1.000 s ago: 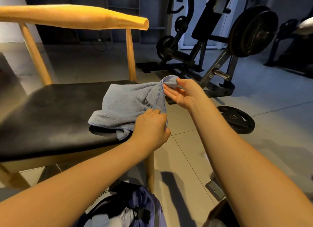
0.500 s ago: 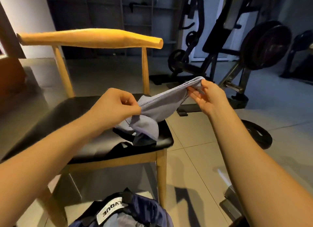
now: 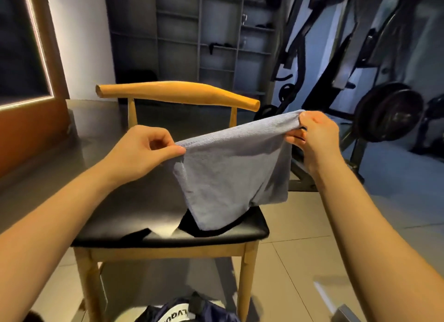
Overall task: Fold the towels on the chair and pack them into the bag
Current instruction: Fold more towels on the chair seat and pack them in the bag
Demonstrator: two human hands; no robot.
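A grey-blue towel (image 3: 233,170) hangs spread in the air above the chair (image 3: 149,216), which has a black seat and a wooden frame. My left hand (image 3: 144,151) pinches the towel's upper left corner between thumb and fingers. My right hand (image 3: 314,136) grips the upper right corner, held a little higher. The towel's lower edge hangs close over the seat, near its right front. A dark blue bag (image 3: 189,309) with a white label lies on the floor below the chair's front, cut off by the frame's bottom edge.
A weight machine (image 3: 336,69) with a black plate (image 3: 389,112) stands to the right behind the chair. Dark shelving (image 3: 199,38) lines the back wall. An orange-brown panel (image 3: 31,129) stands at the left. Tiled floor (image 3: 300,261) lies open to the chair's right.
Both hands have lifted the towel off the seat and drawn apart, so it now hangs stretched between them. The view has tilted up.
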